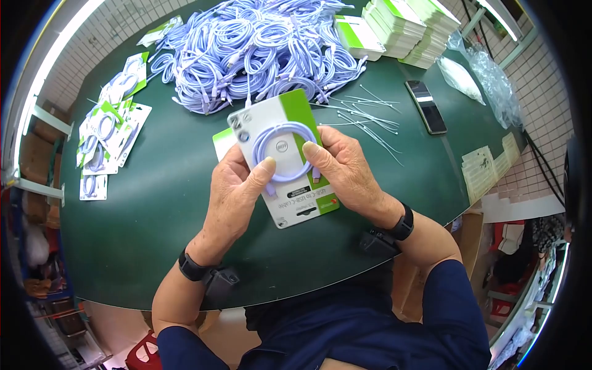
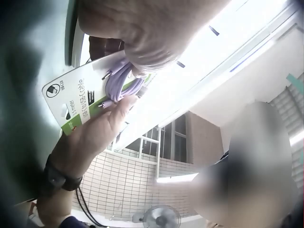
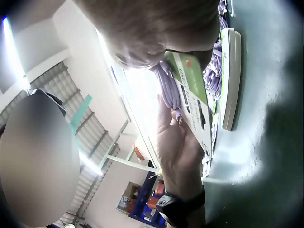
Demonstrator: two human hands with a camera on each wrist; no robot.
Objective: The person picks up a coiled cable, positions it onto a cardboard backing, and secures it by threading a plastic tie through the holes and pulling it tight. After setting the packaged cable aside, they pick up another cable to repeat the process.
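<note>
A white and green card (image 1: 295, 203) with a coiled lilac cable (image 1: 266, 137) on its front is held up over the table. The left hand (image 1: 233, 188) grips its left edge, thumb on the coil; the right hand (image 1: 345, 172) grips the opposite edge, its thumb also on the coil. In the left wrist view, the card (image 2: 59, 102) shows its printed lower end, with two cable plugs beside the coil. From the right wrist, the card (image 3: 192, 102) appears tilted between both hands. Behind it, another green and white piece (image 1: 222, 143) partly shows.
A large heap of lilac cables (image 1: 246, 49) lies at the back. Stacked cards (image 1: 401, 28), loose white ties (image 1: 370, 123), a phone (image 1: 425, 106) and clear plastic bags (image 1: 493, 83) are at the right. Several carded cables (image 1: 106, 126) lie on the left of the green table (image 1: 142, 234).
</note>
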